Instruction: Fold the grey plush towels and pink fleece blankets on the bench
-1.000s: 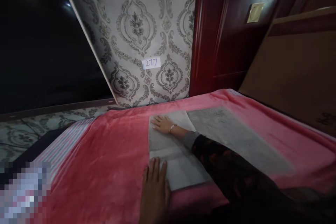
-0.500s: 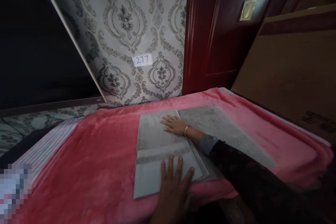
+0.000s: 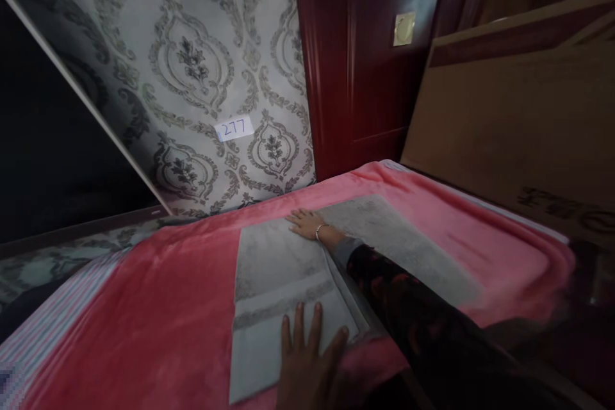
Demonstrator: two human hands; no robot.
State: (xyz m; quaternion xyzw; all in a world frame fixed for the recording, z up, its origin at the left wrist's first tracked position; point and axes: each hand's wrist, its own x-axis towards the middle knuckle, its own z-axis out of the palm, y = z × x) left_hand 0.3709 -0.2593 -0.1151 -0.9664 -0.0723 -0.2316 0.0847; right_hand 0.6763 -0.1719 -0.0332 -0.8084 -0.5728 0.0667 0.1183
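Observation:
On the pink blanket lies a grey towel, its left part folded over in layers with a pale band across it. The single layer of the towel spreads to the right under my right forearm. My right hand, with a bracelet at the wrist, rests flat near the far edge of the folded part, fingers spread. Closer to me, my left hand lies on the near end of the folded part, fingers apart and pointing away. Neither hand grips the cloth.
The pink blanket covers the surface, with a striped cloth at its left. A dark screen stands at the back left. A large cardboard box leans at the right. A paper label marked 277 is on the wallpaper.
The view has turned rightward, so the scene sits further left. My right hand has shifted slightly toward the towel's far edge; my left hand stays on the near end.

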